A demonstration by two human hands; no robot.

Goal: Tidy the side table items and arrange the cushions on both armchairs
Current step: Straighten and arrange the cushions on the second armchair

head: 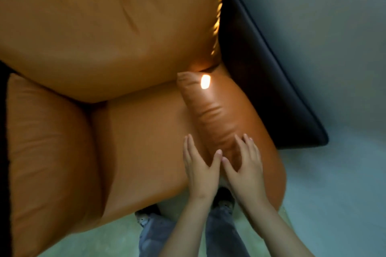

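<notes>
Both hands lie flat with fingers spread, gripping nothing: left hand (201, 170) on the smooth seat, right hand (244, 168) on the wrinkled, rounded arm cushion (211, 110). Beyond the fingertips, the puffy orange leather back cushion (108, 35) leans in the armchair (271, 73).

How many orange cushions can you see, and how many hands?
Orange cushions: 4, namely back cushion, seat cushion, left arm cushion, right arm cushion
Hands: 2, namely left hand, right hand
Total: 6
</notes>
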